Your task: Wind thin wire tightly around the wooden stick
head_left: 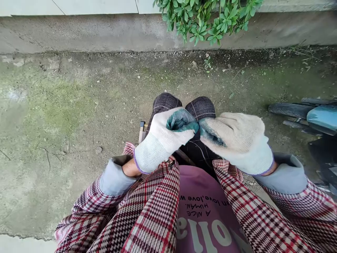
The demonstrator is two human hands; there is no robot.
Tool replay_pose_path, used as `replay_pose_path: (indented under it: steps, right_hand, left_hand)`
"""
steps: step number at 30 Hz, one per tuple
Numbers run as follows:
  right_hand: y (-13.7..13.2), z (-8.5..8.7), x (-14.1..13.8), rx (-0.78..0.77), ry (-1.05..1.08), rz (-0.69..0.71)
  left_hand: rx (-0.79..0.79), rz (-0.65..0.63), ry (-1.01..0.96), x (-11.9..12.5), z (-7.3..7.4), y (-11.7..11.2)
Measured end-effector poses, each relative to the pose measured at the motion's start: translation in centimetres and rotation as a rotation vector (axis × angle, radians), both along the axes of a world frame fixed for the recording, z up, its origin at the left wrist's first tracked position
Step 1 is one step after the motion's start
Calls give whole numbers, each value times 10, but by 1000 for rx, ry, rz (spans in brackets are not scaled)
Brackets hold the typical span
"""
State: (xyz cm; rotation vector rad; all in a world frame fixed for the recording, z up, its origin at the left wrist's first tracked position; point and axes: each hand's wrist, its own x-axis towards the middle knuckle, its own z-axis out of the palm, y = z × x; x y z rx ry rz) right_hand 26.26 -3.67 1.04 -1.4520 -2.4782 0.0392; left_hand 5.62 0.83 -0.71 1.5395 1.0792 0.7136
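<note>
Both hands wear white knit gloves with green-coated palms and meet fingertip to fingertip above my knees. My left hand point(170, 131) is closed, its fingers curled and the thumb pressed against them. Against it, my right hand point(233, 137) is closed too, with its back turned up and its fingertips pinched together. Whatever lies between the fingertips is too small or hidden to make out. A thin pale strand point(201, 149) shows just below the hands, over the dark checked trousers point(201, 107); I cannot tell whether either hand holds it.
Bare, mossy ground point(79, 95) surrounds my feet. Ahead runs a low concrete wall point(92, 33), with a leafy green plant point(200, 21) hanging over it. A dark wheeled object with a blue part point(322, 116) stands at the right. A metal frame piece point(141, 131) shows beside my left leg.
</note>
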Motion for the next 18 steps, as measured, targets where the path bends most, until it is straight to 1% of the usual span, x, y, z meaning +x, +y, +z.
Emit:
replay_pose_path:
  steps: [2, 4, 6, 7, 8, 9, 11, 13, 14, 15, 16, 17, 18]
  right_hand:
    - [2, -1, -4, -110, 99, -85]
    - [4, -4, -7, -260, 290, -182]
    - [4, -9, -7, -433, 574, -241]
    - [3, -13, -7, -555, 738, -253]
    - [1, -17, -7, -692, 904, -257]
    - [-4, -22, -6, -834, 1063, -263]
    - [-15, -34, -7, -1101, 1303, -303]
    - [-27, -47, -8, -1260, 1444, -323]
    - [-31, -52, -9, -1294, 1484, -322]
    - [-33, -56, -9, -1304, 1495, -313]
    - [-32, -58, -9, -1278, 1478, -299]
    - [-30, -58, -8, -1217, 1436, -273]
    - [-27, -55, -6, -1118, 1358, -246]
  left_hand:
    - [137, 0, 97, -2, -1, -4]
    - [349, -60, 223, -5, -4, -6]
    - [627, -202, 319, -10, -6, -4]
    - [740, -300, 341, -12, -5, -2]
    - [816, -406, 346, -14, -4, 1]
    - [847, -522, 332, -15, -1, 3]
    - [826, -746, 305, -16, 4, 9]
    - [810, -902, 287, -16, 8, 12]
    - [815, -941, 282, -16, 9, 13]
    - [817, -947, 287, -16, 8, 14]
    - [814, -914, 299, -17, 7, 14]
    - [792, -845, 317, -18, 5, 13]
    - [733, -734, 338, -19, 3, 12]
